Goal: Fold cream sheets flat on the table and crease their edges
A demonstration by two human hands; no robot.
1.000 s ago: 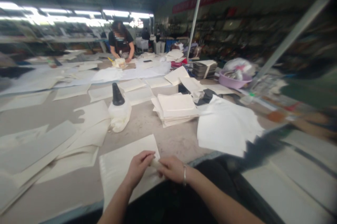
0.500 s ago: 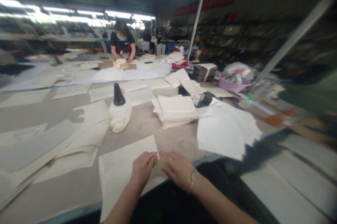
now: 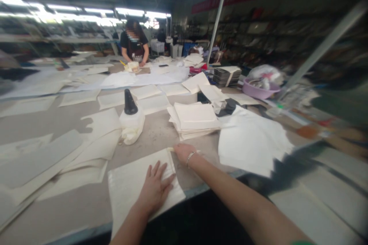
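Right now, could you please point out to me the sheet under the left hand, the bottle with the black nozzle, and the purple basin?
Sheet (image 3: 131, 182): head view, on its bare surface.
Bottle (image 3: 132, 121): head view, on its whitish body.
Purple basin (image 3: 259, 91): head view, on its outer wall.

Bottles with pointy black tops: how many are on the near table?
1: the white bottle beyond the front sheet, left of the thick stack of cream sheets. Another could be hidden behind that stack.

Lit from upper left by glaring, white tubular ceiling lights (image 3: 129, 12); dim around dark, cluttered shelves (image 3: 276, 34) at right; soft overall, smeared towards edges
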